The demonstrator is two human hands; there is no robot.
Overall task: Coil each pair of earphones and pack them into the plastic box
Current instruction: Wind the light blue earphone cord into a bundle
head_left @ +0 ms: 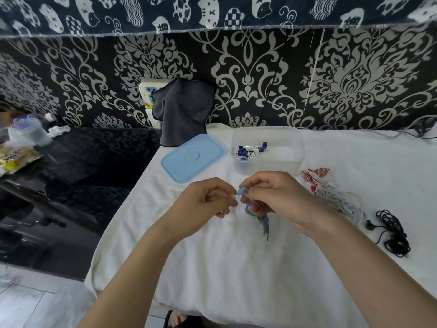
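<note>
Head view: light-blue earphones point(259, 213), thin cord partly coiled, loose end dangling onto the white cloth point(212, 268). Right hand point(276, 197) grips the coil and a blue earbud; left hand point(205, 200) pinches the cord just beside it. Clear plastic box point(267, 162), behind the hands, holds dark-blue and white earphones point(250, 151).

Two bare forearms visible, no sleeves anywhere along them. Left hand point(208, 200): no ring, no watch, no bracelet at wrist. Right hand point(276, 197): likewise bare, nothing worn on wrist. Fingernails short, unpainted as far as can be seen. Near bottom edge, between forearms, part of foot in dark strap sandal point(173, 319), mostly cut off.
</note>
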